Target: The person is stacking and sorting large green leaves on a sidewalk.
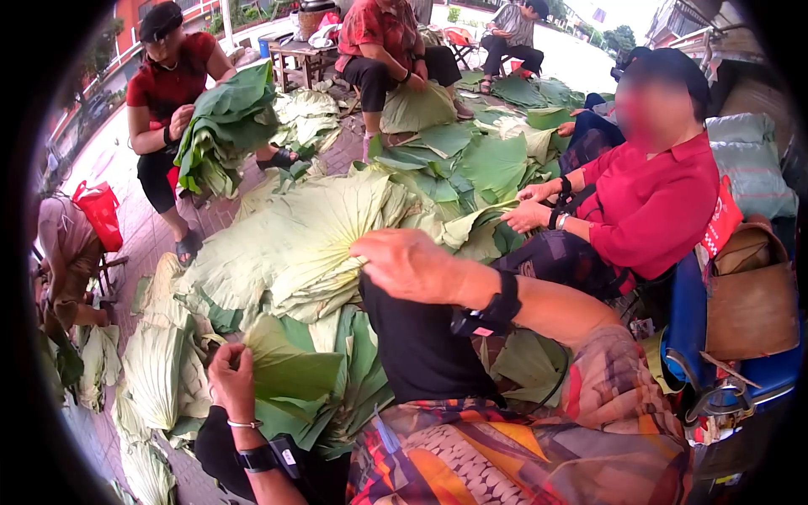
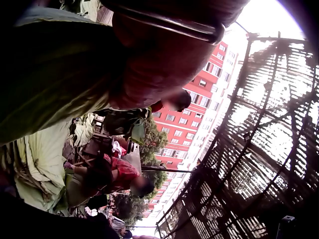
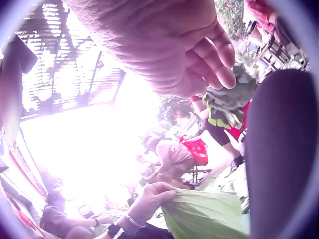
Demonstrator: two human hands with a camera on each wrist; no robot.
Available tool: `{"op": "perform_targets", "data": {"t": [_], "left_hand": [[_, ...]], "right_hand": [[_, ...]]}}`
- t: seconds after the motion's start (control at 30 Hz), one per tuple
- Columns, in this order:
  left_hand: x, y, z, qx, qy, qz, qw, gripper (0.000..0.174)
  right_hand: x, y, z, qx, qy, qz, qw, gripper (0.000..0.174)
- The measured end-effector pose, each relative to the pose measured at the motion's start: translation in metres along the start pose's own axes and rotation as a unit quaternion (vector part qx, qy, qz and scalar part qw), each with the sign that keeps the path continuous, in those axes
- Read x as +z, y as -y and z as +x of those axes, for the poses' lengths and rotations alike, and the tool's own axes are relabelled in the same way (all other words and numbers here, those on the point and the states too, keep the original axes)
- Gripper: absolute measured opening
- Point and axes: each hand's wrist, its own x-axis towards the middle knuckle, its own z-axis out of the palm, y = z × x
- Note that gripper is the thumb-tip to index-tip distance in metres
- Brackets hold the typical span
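Observation:
My left hand (image 1: pixel 231 379) pinches the edge of a green lotus leaf (image 1: pixel 290 358) at my left knee. In the right wrist view the same leaf (image 3: pixel 204 211) stretches away from the left hand's fingertips. My right hand (image 1: pixel 412 265) is raised over my dark-clad knee, its fingers loosely bent; the right wrist view shows nothing between them. Beyond it, in the head view, a broad pale lotus leaf (image 1: pixel 295 240) lies spread on a heap. More green leaves (image 1: pixel 362 345) lie beneath the held one. Up close in the left wrist view, the held leaf (image 2: pixel 55 74) is dark.
A person in red (image 1: pixel 648 194) sits close on the right, handling a leaf. Across the heap another person (image 1: pixel 181 93) holds a leaf bundle (image 1: pixel 227 126). Pale leaves (image 1: pixel 156 379) cover the paving at left. A blue chair (image 1: pixel 686 320) with a brown bag (image 1: pixel 749 295) stands at right.

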Motion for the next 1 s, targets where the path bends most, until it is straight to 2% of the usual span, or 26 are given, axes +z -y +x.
{"op": "perform_targets", "data": {"t": [0.07, 0.1, 0.2, 0.27, 0.33, 0.37, 0.47, 0.5, 0.53, 0.6, 0.67, 0.73, 0.8, 0.87, 0.97, 1.0], "left_hand": [[0.006, 0.004, -0.001, 0.011, 0.001, -0.008, 1.0, 0.008], [0.009, 0.0, -0.001, 0.024, -0.005, -0.014, 1.0, 0.007], [0.015, 0.001, -0.004, 0.047, -0.014, -0.02, 0.999, 0.007], [0.016, -0.005, -0.004, 0.042, 0.012, -0.045, 0.998, 0.007], [0.018, -0.01, -0.006, 0.006, 0.029, -0.055, 0.998, 0.007], [0.02, -0.009, -0.006, 0.018, 0.029, -0.063, 0.997, 0.008], [0.021, -0.01, -0.003, 0.052, 0.031, -0.044, 0.997, 0.009], [0.021, -0.011, -0.001, 0.076, 0.032, -0.018, 0.996, 0.01], [0.022, -0.011, 0.0, 0.073, 0.032, -0.019, 0.997, 0.01], [0.023, -0.012, 0.001, 0.086, 0.027, 0.018, 0.996, 0.009], [0.022, -0.015, 0.002, 0.082, 0.032, 0.029, 0.996, 0.008], [0.022, -0.005, 0.003, 0.041, 0.038, 0.013, 0.998, 0.011], [0.022, 0.001, 0.005, -0.008, 0.02, -0.001, 1.0, 0.013], [0.015, 0.016, 0.006, -0.049, 0.06, 0.055, 0.995, 0.013], [0.017, 0.015, 0.005, -0.075, 0.067, 0.049, 0.994, 0.012], [0.02, 0.016, 0.004, -0.05, 0.068, 0.033, 0.996, 0.013]], "right_hand": [[0.023, 0.011, 0.031, -0.108, -0.027, 0.033, 0.993, 0.021], [0.042, 0.018, 0.044, -0.12, -0.01, 0.056, 0.991, 0.024], [0.101, 0.041, 0.066, -0.155, 0.069, 0.139, 0.976, 0.033], [0.132, 0.053, 0.071, -0.156, 0.177, 0.161, 0.958, 0.034], [0.155, 0.059, 0.071, -0.131, 0.223, 0.236, 0.937, 0.03], [0.165, 0.059, 0.071, -0.128, 0.212, 0.237, 0.939, 0.029], [0.175, 0.047, 0.073, -0.11, 0.236, 0.295, 0.919, 0.027], [0.181, 0.042, 0.074, -0.145, 0.208, 0.274, 0.928, 0.023], [0.186, 0.035, 0.073, -0.144, 0.21, 0.274, 0.927, 0.023], [0.188, 0.021, 0.071, -0.128, 0.268, 0.203, 0.933, 0.019], [0.186, 0.01, 0.074, -0.097, 0.305, 0.193, 0.928, 0.017], [0.186, 0.002, 0.073, -0.112, 0.265, 0.174, 0.942, 0.014], [0.186, 0.001, 0.071, -0.084, 0.224, 0.158, 0.958, 0.012], [0.183, 0.0, 0.069, -0.079, 0.222, 0.162, 0.958, 0.011], [0.187, 0.001, 0.065, -0.075, 0.243, 0.179, 0.95, 0.013], [0.184, 0.005, 0.063, -0.077, 0.239, 0.193, 0.948, 0.017]]}}
